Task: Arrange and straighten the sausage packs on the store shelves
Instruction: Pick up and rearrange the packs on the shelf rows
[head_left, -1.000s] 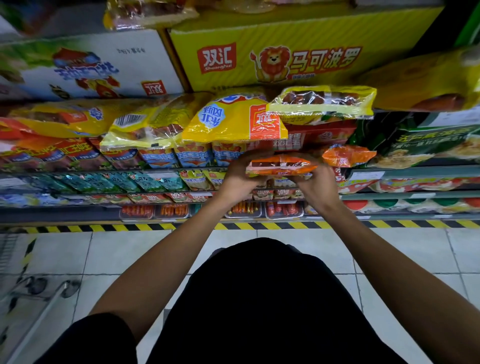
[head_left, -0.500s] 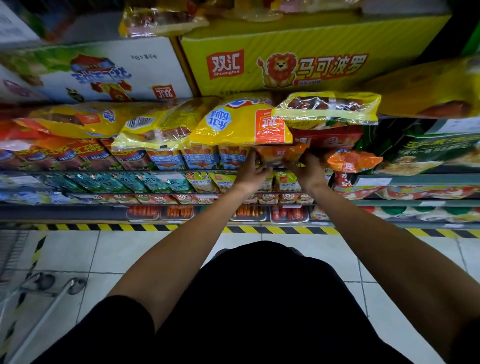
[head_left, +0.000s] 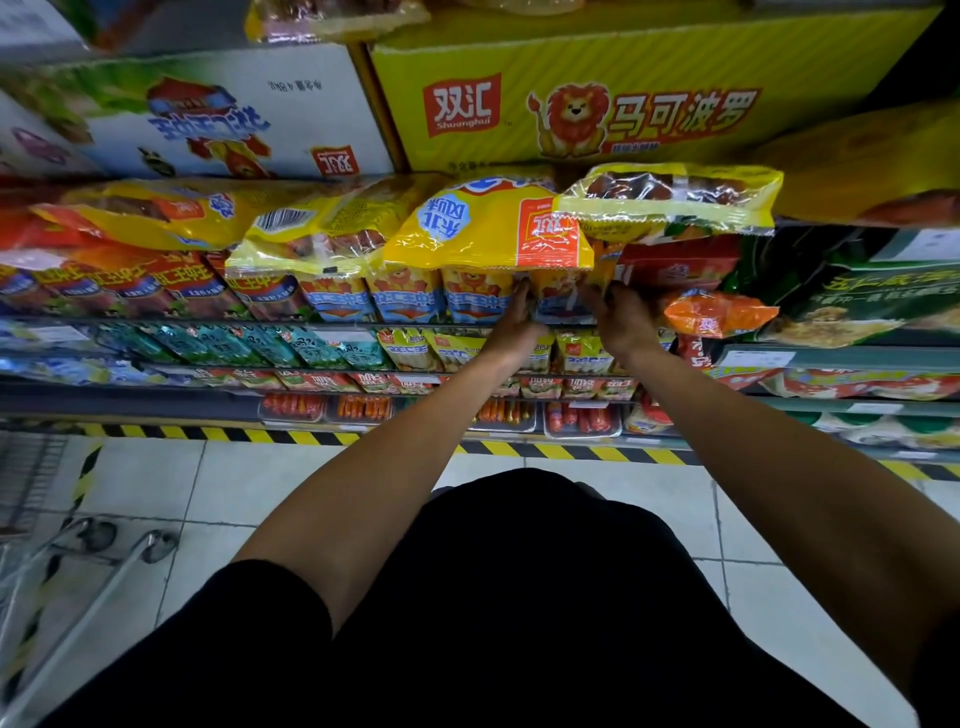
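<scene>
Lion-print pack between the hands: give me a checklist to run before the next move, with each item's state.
1. Left hand against the lion-print pack: ok, straight fingers lie along its left edge.
2. Right hand on the pack's other side: ok, fingers reach in at its right edge.
3. Pack lined up with the row of lion-print packs: cannot tell, the hands hide its edges.
4. Yellow bag overhead stable: not ok, it overhangs the pack and the fingertips.
5. Orange pack to the right straightened: not ok, it lies crumpled and tilted.
6. Shelf edge free below the row: ok.
</scene>
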